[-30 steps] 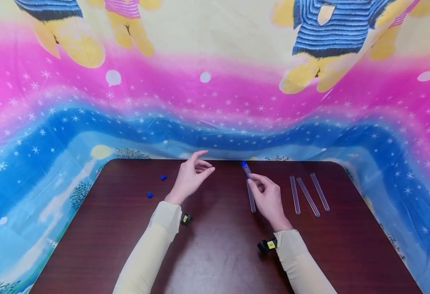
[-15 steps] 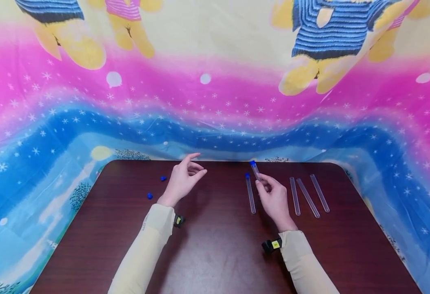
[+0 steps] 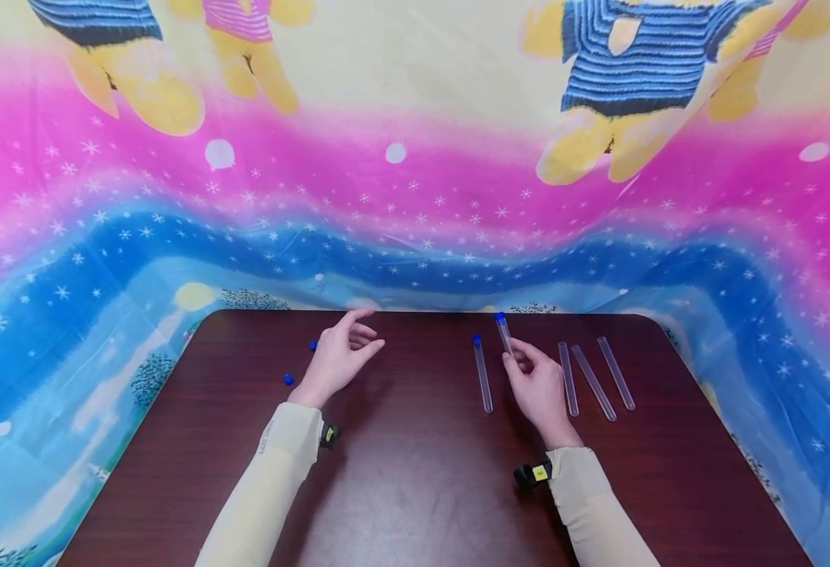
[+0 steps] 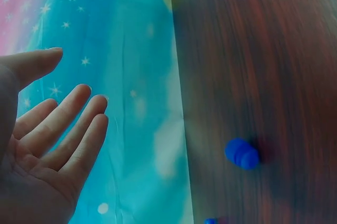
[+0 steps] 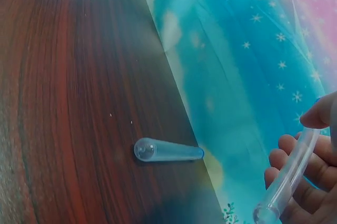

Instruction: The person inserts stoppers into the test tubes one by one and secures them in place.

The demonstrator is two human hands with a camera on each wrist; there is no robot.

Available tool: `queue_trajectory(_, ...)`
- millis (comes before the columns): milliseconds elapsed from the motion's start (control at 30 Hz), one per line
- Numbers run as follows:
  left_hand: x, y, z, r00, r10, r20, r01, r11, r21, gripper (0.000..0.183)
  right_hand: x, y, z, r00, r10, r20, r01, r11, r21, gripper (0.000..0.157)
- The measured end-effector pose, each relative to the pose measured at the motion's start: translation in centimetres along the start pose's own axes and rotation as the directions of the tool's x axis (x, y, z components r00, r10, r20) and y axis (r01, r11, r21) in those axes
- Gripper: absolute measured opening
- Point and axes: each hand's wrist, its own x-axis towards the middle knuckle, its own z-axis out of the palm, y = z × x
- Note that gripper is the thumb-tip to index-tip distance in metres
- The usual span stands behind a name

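My right hand (image 3: 539, 387) pinches a clear test tube (image 3: 505, 335) with a blue cap, held above the table. In the right wrist view the thumb and fingers are round the held tube, whose rounded end points down. Another blue-capped test tube (image 3: 483, 378) lies on the table, left of that hand. My left hand (image 3: 331, 362) hovers over the table with its fingers relaxed and nothing in them. Near it lie loose blue caps (image 3: 288, 379), partly hidden by the hand; the left wrist view shows a blue cap (image 4: 242, 154) on the wood.
To the right of my right hand lie three clear test tubes (image 3: 594, 382) with no caps on them. The dark wooden table (image 3: 415, 488) ends at the back against a printed cloth (image 3: 415, 197), which also hangs along both sides.
My right hand has moved right with the capped test tube, away from the capped one lying on the table. My left hand has drifted left and slightly down toward the loose caps, staying relaxed.
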Motion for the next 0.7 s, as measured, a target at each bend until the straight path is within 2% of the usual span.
queue_trajectory(233, -0.5, -0.9, -0.8, 1.000, -0.023, 0.004, 0.023, 0.998, 0.061, 0.058, 0.0, 0.4, -0.3, 0.999, 0.040, 0.005, -0.040, 0.999, -0.021, 0.029)
queue_trajectory(433, -0.8, -1.5, -1.2, 0.999, -0.035, 0.017, 0.033, 0.991, 0.133, 0.063, 0.0, 0.6, -0.5, 1.000, 0.029, 0.007, -0.029, 0.999, -0.036, 0.028)
queue_trajectory(700, -1.5, -2.3, -1.5, 0.995, -0.091, 0.050, 0.078, 0.973, 0.217, 0.069, -0.1, 1.1, -0.7, 0.999, 0.042, 0.016, -0.041, 0.997, -0.068, 0.030)
